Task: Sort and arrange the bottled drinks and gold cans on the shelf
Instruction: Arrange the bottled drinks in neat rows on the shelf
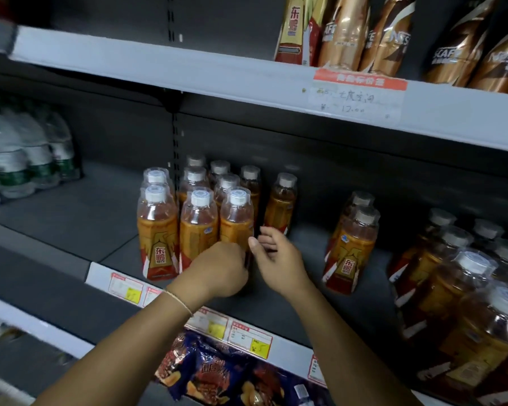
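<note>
Head view: the left hand (217, 271) grips the lower part of the front bottle (236, 218), which stands in a cluster of orange drinks on the middle shelf (276, 306). The right hand (276, 256) hovers just beside it, fingers loosely curled, holding nothing. Gold cans (343, 33) stand on the shelf above.

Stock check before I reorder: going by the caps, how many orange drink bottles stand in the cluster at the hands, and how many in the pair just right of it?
Cluster bottles: 10
Pair bottles: 2
Total: 12
</note>
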The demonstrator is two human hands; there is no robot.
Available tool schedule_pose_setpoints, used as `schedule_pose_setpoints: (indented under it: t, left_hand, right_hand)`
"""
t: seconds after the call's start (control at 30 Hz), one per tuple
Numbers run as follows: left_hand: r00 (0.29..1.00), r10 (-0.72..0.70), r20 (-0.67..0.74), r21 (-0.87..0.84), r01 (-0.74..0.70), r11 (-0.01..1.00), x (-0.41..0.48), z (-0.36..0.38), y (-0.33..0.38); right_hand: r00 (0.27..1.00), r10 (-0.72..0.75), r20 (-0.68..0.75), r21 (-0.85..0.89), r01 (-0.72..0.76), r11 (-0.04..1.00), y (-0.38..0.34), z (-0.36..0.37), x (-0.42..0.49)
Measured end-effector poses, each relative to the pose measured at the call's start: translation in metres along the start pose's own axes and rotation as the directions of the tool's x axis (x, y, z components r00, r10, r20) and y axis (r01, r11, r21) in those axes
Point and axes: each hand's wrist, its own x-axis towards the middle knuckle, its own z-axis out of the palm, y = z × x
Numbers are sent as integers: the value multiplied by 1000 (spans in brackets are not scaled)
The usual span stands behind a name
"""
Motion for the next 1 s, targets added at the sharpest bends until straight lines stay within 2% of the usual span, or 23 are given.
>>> schedule_pose_setpoints:
  t: [0.07,0.17,0.23,0.37,0.63,0.7,0.87,1.0]
  left_hand:
    - [1000,-24,14,10,24,1000,-7,-3,-7]
    - [996,-80,37,-5,80,997,-15,-4,-17]
    - [993,-104,47,-30,106,994,-19,-3,-22]
    - [995,-90,45,-100,94,991,-26,1,-30]
    - [997,-73,-35,-261,61,963,-9,27,-22]
    - [999,-40,-35,-287,28,958,-1,33,-16]
    - [986,163,35,-456,-129,881,15,50,7]
    - [969,248,-17,-450,-229,863,26,61,29]
  right_hand:
    - [999,-15,46,15,14,1000,-10,9,9]
    - [999,-17,33,-17,17,1000,-21,17,18]
    - [999,-2,34,24,1,1000,-24,19,20]
    - [997,8,72,82,-14,997,-21,13,16]
    - [968,34,247,129,-68,989,-5,-42,-13]
    - [966,57,253,126,-92,988,0,-57,-22]
    - [965,83,251,127,-118,985,4,-91,-46]
    - [987,101,126,162,-121,979,12,-114,-66]
